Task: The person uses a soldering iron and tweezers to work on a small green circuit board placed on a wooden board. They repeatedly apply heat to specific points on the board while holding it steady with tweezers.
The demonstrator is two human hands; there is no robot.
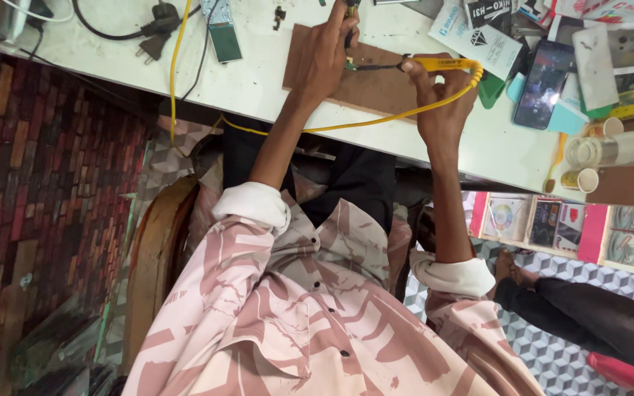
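2 small paper cups [597,152], contents unseen. Right hand [442,103] grips the yellow soldering iron [442,64]; left hand [324,55] clutches a dark tool [348,29], tips meeting between.

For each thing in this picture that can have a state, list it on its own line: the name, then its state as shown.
left hand: closed on a dark tool, over the brown board
right hand: gripping the yellow soldering iron, tip toward the left hand
black plug: unplugged, lying on the white table
smartphone: screen lit, lying flat
paper cup: tipped on its side
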